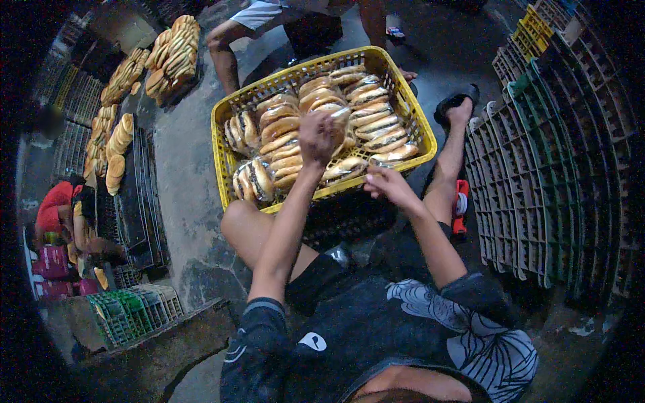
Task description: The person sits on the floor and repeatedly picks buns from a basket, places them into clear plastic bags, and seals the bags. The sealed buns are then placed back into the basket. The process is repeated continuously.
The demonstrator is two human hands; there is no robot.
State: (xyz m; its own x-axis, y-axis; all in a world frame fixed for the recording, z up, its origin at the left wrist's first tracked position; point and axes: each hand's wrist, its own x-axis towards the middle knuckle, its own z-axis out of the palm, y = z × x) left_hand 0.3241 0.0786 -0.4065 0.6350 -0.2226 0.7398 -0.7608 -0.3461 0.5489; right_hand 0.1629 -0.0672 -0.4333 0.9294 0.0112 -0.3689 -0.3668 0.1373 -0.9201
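Note:
A yellow plastic crate (218,144) in front of me holds rows of bread buns in clear plastic bags, many with a dark filling showing. My left hand (318,138) reaches over the middle of the crate, its fingers closed on the clear plastic of a bag of buns (341,119). Part of that bag is hidden behind the hand. Over the crate's near rim, my right hand (391,186) has its fingers curled together; what lies in them, if anything, is too small to make out. Near it sits another bagged bun (346,169).
Stacked crates (510,195) rise along the right. At far left, loose buns lie in piles (173,60) beside dark trays (144,195). A person in red (57,205) is at the left; another person's bare leg (225,60) is beyond the crate. A green crate (134,312) stands lower left.

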